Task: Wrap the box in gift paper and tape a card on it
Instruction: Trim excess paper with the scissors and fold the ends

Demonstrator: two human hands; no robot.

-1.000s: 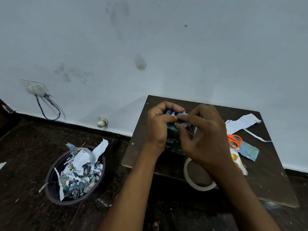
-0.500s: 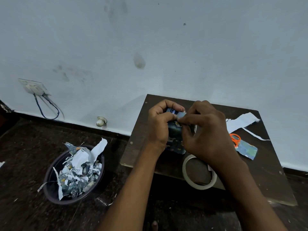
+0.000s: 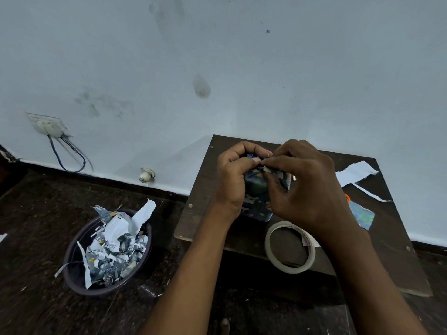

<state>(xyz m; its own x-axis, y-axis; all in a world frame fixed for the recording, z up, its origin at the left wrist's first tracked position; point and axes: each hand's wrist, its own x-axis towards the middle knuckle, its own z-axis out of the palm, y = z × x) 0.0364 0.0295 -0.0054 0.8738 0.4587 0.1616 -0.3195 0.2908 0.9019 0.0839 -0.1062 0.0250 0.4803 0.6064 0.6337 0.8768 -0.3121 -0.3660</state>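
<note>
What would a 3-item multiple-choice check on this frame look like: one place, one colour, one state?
1. Where does the tape roll lie?
A. in the bin
B. on the board's near edge
C. on the floor by the wall socket

2. What colour are the scissor handles?
A. orange
B. green
C. black

3. What are the hands doing?
A. both rest flat on the board
B. only the left touches the box
C. both grip the wrapped box

Key: 1 B, the roll sits on the wooden board in front of the box. 2 A, an orange bit shows beside the right hand. 3 C, the left hand and the right curl round the wrapped box.
</note>
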